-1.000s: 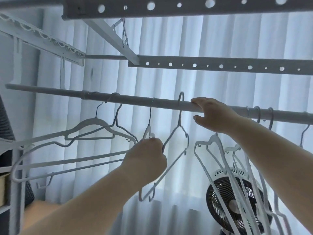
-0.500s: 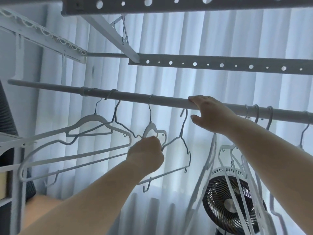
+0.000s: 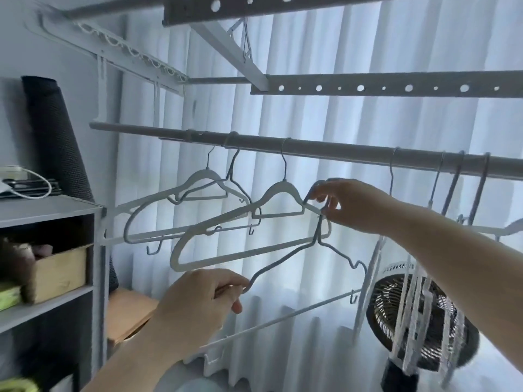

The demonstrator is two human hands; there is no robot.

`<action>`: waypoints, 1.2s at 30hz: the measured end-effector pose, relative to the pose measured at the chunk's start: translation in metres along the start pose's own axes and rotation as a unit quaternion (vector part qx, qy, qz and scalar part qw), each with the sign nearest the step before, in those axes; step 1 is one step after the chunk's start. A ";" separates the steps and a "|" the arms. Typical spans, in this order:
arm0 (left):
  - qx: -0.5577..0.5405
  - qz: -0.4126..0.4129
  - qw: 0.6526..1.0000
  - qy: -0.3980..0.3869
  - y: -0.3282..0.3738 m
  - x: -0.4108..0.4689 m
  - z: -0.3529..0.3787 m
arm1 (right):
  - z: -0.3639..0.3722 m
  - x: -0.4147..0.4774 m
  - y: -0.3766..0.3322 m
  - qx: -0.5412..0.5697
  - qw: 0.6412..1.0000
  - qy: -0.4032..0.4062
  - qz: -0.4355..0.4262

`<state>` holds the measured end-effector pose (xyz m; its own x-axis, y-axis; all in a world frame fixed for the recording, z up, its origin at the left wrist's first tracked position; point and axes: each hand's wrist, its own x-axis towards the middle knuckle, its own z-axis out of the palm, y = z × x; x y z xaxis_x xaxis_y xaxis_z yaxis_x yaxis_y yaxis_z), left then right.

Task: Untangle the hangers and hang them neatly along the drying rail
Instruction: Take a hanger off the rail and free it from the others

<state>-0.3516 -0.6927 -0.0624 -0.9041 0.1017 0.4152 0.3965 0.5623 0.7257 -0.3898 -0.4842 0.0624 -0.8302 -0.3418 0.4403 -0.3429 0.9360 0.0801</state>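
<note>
Shelving (image 3: 51,210) fills the left edge, with a wooden box (image 3: 59,270) inside. Drying rail (image 3: 339,154) crosses mid-frame. Hooked on it left of centre: a pair of hangers (image 3: 203,178), then one white hanger (image 3: 281,190). Left hand (image 3: 198,304), lower centre: fingers (image 3: 226,290) clenched round the left shoulder tip of a grey hanger (image 3: 319,236) that is off the rail. Its long axis tilts, low at left, high at right. Its neck appears threaded through the white hanger's frame. Right hand (image 3: 351,206), nearer the rail, pinches the grey hook just below it. Judgement: the hook must drop clear of the white frame, then rise rightward to bare rail. Hanger bunch (image 3: 452,185) and fan (image 3: 382,312) at right; curtain (image 3: 311,108) behind.
</note>
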 end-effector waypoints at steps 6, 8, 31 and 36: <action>-0.072 -0.012 0.997 -0.018 -0.013 -0.046 -0.029 | -0.014 -0.018 -0.041 0.035 0.994 0.095 0.030; -0.067 -0.009 0.997 -0.038 -0.017 -0.062 -0.040 | -0.015 -0.022 -0.054 0.072 0.996 0.033 0.037; 0.000 0.046 0.998 0.043 -0.009 -0.169 -0.082 | -0.062 -0.140 -0.146 0.441 0.884 -0.083 0.130; -0.075 0.062 0.994 -0.046 0.021 -0.173 -0.067 | -0.069 -0.136 -0.155 0.500 0.848 -0.023 0.175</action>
<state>-0.1757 -0.7529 -0.0824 -0.8545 0.2419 0.4597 0.5194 0.4130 0.7481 -0.1934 -0.5765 0.0513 -0.9665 -0.0820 0.2432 -0.2537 0.4494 -0.8565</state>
